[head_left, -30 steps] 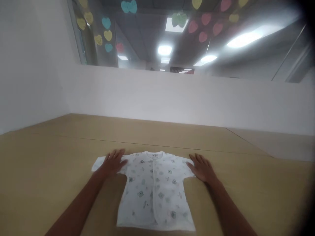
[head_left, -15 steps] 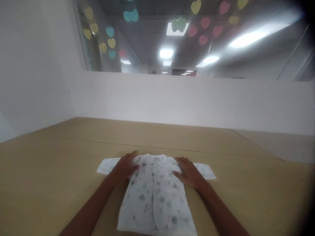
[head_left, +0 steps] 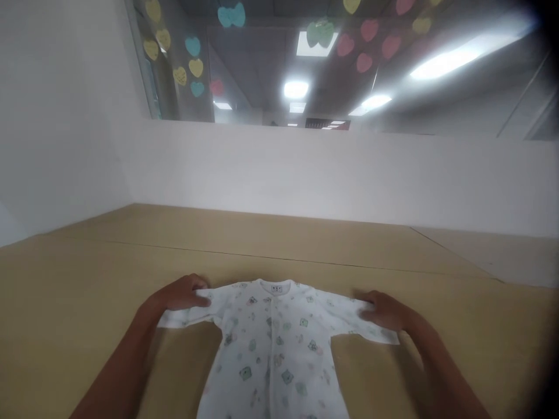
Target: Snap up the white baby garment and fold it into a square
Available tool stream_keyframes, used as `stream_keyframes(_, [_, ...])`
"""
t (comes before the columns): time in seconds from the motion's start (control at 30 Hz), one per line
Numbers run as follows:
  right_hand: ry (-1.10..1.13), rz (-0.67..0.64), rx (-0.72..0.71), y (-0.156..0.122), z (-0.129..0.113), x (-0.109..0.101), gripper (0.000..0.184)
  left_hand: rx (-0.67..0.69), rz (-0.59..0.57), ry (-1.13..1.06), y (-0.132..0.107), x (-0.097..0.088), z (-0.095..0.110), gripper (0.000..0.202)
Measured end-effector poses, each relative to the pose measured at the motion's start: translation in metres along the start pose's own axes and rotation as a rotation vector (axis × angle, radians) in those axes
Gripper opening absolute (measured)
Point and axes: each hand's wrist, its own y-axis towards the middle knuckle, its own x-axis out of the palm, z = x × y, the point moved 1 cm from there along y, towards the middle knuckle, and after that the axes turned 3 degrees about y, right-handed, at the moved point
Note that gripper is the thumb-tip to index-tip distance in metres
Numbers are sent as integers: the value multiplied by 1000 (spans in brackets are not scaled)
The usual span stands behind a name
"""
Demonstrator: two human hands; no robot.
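White baby shirt point(head_left: 275, 355) on tan table point(head_left: 87, 279), left hand point(head_left: 179, 294) and right hand point(head_left: 384, 311) clenched on sleeves point(head_left: 186, 316)

The white infant shirt point(head_left: 273, 349) is patterned with small green and pink motifs; yellow, teal and pink paper hearts point(head_left: 196, 68) are seen above the tan tabletop point(head_left: 279, 241).

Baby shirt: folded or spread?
Spread flat: the white printed baby shirt lies on the tan table, sleeves out sideways under the left hand and right hand.
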Motion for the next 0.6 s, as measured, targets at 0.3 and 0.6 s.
stream_keyframes(0.3, [67, 465, 32, -9, 11, -18, 36, 16, 408, 45, -6, -20, -25, 34])
stream_keyframes(0.6, [106, 1269, -4, -25, -18, -34, 38, 145, 1439, -294, -24, -26, 7, 34])
